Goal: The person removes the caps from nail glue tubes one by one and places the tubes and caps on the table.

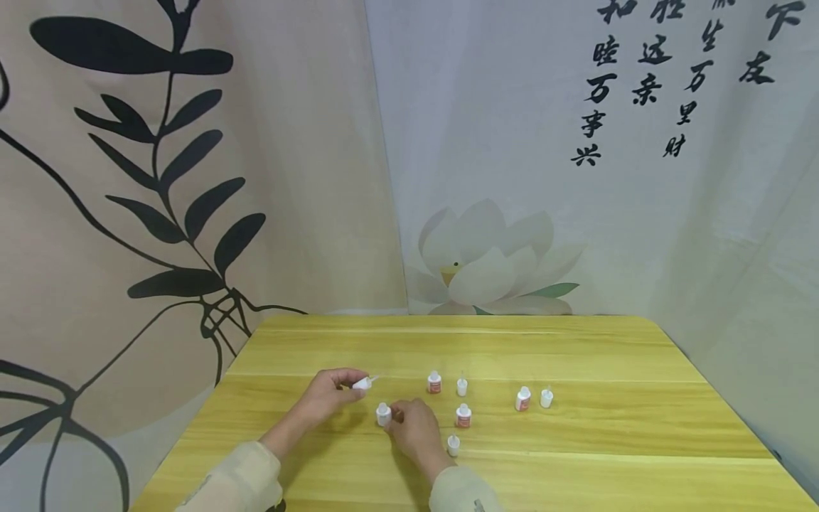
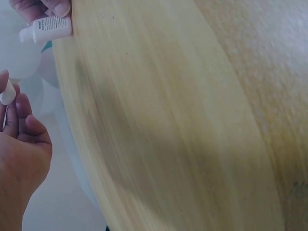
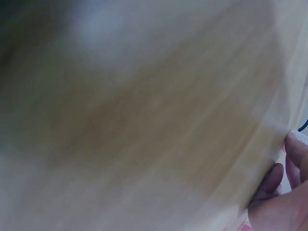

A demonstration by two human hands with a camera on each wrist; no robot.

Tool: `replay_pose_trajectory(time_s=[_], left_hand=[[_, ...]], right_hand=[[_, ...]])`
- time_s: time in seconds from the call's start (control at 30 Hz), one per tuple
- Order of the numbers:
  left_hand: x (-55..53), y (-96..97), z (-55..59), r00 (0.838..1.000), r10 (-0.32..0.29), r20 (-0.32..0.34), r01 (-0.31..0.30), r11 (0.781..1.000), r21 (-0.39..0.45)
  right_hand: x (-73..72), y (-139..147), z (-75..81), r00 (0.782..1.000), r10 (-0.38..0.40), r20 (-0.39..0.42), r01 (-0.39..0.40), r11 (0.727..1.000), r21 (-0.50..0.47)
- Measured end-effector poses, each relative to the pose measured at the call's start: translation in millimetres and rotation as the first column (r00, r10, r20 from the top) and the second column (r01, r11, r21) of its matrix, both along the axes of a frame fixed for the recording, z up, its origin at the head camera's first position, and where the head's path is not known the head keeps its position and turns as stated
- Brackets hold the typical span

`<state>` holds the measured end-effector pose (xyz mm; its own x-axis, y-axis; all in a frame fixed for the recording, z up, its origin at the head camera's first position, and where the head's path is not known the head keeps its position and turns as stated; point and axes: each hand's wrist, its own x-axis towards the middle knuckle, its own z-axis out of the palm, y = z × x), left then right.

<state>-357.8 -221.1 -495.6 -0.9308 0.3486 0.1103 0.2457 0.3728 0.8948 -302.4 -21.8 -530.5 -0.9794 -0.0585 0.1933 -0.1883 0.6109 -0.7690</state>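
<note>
In the head view my left hand [image 1: 329,395] pinches a white cap [image 1: 362,384] with a thin pale tip pointing right, held above the table. The left wrist view shows the same cap [image 2: 8,94] between the fingertips. My right hand [image 1: 414,427] grips a small white bottle [image 1: 383,414] by its side, upright on the table. Fine print shows on this bottle [image 2: 52,29] in the left wrist view. In the right wrist view, the right hand [image 3: 284,192] appears at the edge, with only a sliver of the bottle showing.
Right of the hands stand three white bottles with red labels: a back one [image 1: 434,382], a front one [image 1: 463,417] and a right one [image 1: 522,400]. Three white caps stand near them: one behind [image 1: 462,386], one at right [image 1: 547,398], one in front [image 1: 453,446]. All rest on a wooden table [image 1: 608,441].
</note>
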Motion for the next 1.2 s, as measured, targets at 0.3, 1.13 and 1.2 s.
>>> replay_pose_trajectory(time_s=[0.3,1.13,1.2], left_hand=[[-2.5,0.7,-1.9,1.0,0.0,-0.016,-0.001,1.0,-0.023],[-2.1,0.5,-3.0,1.0,0.013,-0.025,-0.014,0.999,-0.032],[-1.6,0.5,-2.4,1.0,0.013,-0.021,-0.013,1.0,-0.028]], right_hand=[[1.5,-0.5,0.5,1.0,-0.002,-0.01,0.002,1.0,0.017],[1.5,0.5,1.1,1.0,-0.002,0.002,0.002,1.0,0.015],[1.4,0.4,0.5,1.0,-0.002,-0.003,0.002,1.0,0.016]])
